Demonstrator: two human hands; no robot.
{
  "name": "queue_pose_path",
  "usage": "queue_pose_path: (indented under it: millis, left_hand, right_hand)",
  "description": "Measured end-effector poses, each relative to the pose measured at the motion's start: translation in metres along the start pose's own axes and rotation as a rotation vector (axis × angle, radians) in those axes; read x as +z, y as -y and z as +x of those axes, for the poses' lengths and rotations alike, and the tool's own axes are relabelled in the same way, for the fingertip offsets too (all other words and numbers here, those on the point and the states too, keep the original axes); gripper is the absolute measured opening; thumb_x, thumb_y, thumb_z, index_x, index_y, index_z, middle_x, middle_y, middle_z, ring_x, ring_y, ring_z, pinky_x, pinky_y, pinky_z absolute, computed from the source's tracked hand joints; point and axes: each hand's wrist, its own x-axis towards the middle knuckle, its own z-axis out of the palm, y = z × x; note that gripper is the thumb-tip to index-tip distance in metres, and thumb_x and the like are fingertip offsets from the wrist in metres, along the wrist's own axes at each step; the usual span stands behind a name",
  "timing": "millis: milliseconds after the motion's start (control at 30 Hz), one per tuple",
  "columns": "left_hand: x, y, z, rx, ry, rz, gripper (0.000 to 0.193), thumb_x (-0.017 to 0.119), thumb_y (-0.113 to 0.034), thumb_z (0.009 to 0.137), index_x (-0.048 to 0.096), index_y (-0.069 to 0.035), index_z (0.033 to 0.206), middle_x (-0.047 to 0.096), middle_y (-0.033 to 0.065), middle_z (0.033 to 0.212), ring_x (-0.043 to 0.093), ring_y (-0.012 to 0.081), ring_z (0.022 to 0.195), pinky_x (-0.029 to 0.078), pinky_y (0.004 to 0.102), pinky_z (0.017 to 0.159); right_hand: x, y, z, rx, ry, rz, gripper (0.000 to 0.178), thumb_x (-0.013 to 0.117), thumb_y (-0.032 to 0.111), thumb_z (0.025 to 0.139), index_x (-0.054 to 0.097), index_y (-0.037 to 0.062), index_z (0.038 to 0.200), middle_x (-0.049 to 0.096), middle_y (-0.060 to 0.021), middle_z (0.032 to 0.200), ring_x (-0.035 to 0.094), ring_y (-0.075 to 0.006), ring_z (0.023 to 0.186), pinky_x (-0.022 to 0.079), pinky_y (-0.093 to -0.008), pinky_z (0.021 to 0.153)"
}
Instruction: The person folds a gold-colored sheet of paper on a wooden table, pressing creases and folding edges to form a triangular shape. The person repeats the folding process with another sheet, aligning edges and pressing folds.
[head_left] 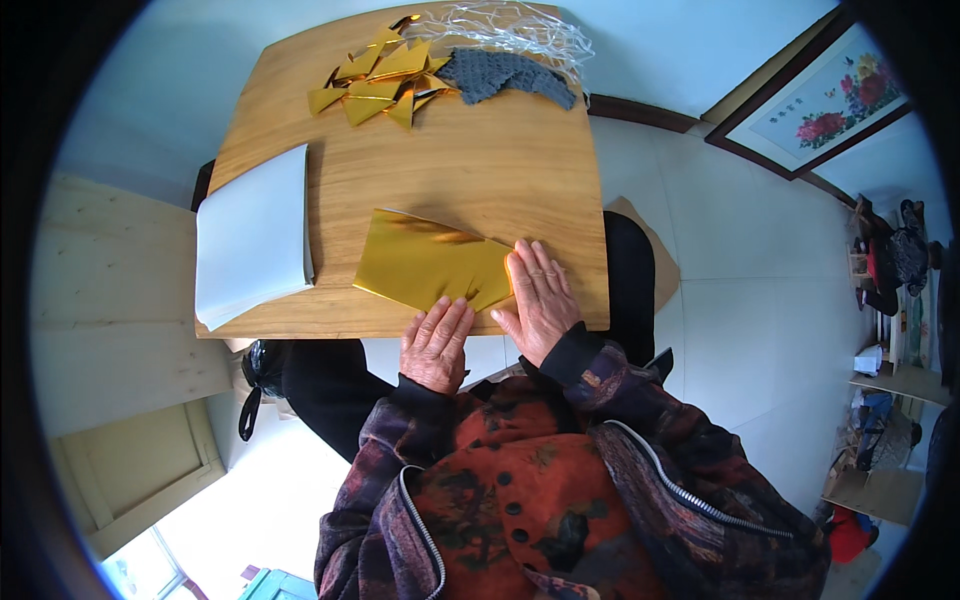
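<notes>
Shiny gold folded paper on a brown wooden table
Left hand, flattened, touches its near edge; right hand, flat, thumb spread, meets its right end. The dark-framed floral picture's finest marks are unreadably small.

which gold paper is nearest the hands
The large gold sheet, touched by the left hand and right hand; the smaller gold pieces lie heaped farther away.

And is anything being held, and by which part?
Nothing looks gripped: the gold sheet lies on the table, with the left hand on its near edge and the right hand at its right end.
</notes>
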Motion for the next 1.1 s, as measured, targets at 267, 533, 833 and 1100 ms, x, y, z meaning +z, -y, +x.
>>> queue_pose_path:
  millis: [267, 533, 833, 1100]
  left_hand:
    - [0.003, 0.0, -0.001, -0.001, -0.035, 0.005, 0.043, 0.06, -0.005, 0.08, 0.063, -0.011, 0.122, 0.06, 0.0021, 0.129, 0.055, 0.0203, 0.123, 0.039, 0.04, 0.1]
    - [0.004, -0.001, -0.001, -0.016, -0.032, -0.003, 0.044, 0.061, -0.005, 0.079, 0.063, -0.013, 0.122, 0.06, 0.0018, 0.129, 0.055, 0.0209, 0.122, 0.04, 0.0407, 0.099]
    - [0.006, 0.0, -0.004, -0.014, -0.024, -0.01, 0.048, 0.059, -0.005, 0.078, 0.06, -0.011, 0.125, 0.058, 0.0038, 0.132, 0.051, 0.0222, 0.126, 0.039, 0.0435, 0.103]
    - [0.005, -0.001, -0.003, -0.04, -0.04, -0.058, 0.051, 0.057, 0.0, 0.074, 0.061, -0.011, 0.124, 0.059, 0.0051, 0.131, 0.053, 0.0237, 0.125, 0.041, 0.0447, 0.103]
  right_hand:
    - [-0.012, -0.033, 0.009, 0.212, -0.032, -0.126, 0.069, 0.061, 0.026, 0.089, 0.031, 0.0005, 0.146, 0.026, -0.0175, 0.156, 0.021, -0.0328, 0.145, 0.017, -0.0505, 0.116]
    - [-0.026, -0.07, 0.004, 0.216, -0.049, -0.147, 0.054, 0.054, 0.018, 0.093, 0.037, 0.0084, 0.144, 0.03, -0.0101, 0.154, 0.027, -0.0295, 0.143, 0.022, -0.0528, 0.114]
    - [-0.045, -0.052, 0.018, 0.046, -0.297, 0.092, 0.044, 0.054, 0.004, 0.088, 0.049, 0.0003, 0.131, 0.051, -0.0173, 0.136, 0.044, -0.0359, 0.129, 0.034, -0.0469, 0.109]
    - [0.007, 0.021, 0.005, -0.165, 0.117, -0.043, 0.064, 0.066, 0.022, 0.085, 0.041, 0.0047, 0.141, 0.033, -0.0095, 0.153, 0.031, -0.0286, 0.141, 0.027, -0.0474, 0.113]
